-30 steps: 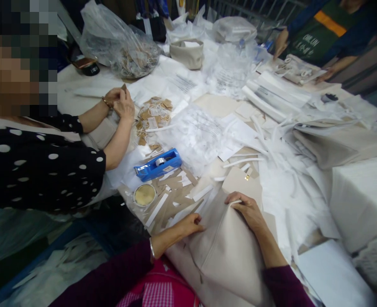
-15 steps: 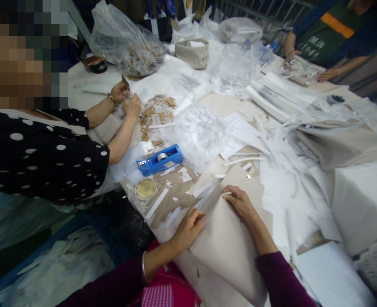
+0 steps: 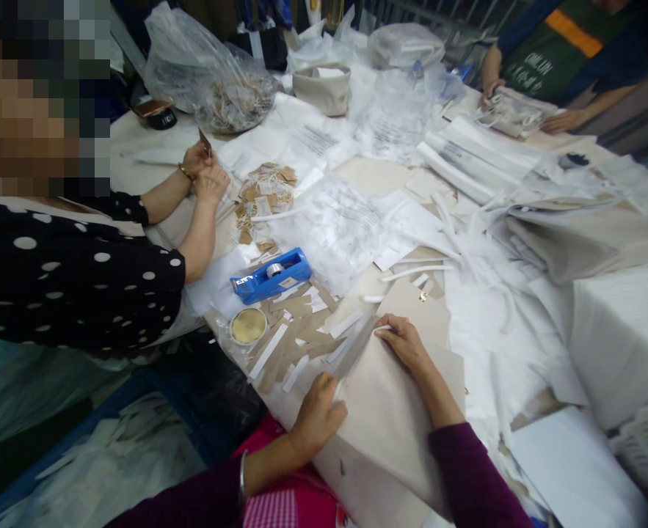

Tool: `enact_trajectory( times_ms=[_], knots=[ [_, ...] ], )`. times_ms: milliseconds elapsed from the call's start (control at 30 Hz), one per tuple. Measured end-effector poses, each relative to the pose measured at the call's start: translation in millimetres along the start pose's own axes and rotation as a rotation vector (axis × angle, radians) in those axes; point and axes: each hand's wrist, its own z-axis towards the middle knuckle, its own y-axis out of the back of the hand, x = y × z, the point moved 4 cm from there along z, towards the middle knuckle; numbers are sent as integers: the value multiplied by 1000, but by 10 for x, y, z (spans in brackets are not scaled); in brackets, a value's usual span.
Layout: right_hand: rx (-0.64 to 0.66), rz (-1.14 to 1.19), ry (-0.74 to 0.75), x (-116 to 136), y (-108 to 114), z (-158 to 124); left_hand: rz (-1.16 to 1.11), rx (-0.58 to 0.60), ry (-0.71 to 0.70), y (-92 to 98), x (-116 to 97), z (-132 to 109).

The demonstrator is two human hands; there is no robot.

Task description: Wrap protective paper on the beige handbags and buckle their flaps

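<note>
Bag [image 3: 390, 422] is held at the near edge of the table [image 3: 239, 358], between the hands: its upper corner is pinched by the right hand [image 3: 406, 343], its left edge grasped by the left hand [image 3: 317, 416]. Plain, pale beige cloth is shown, slanted and smooth.

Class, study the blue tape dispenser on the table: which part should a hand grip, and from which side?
Grip the blue tape dispenser across its long side walls, probably from above and the near side. Its body is long, narrow and low. Flat scraps along the near side should hinder little; crumpled plastic crowds the far end.
</note>
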Motion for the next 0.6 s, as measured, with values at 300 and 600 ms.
enact_trajectory(
  times_ms=[300, 600],
  knots=[
    [5, -59, 21, -49, -101, 107, -58, 6, -51, -51, -414, 1166],
    [-729, 13, -96, -62, 723, -765, -74, -116, -148, -198, -395, 1478]
  ],
)
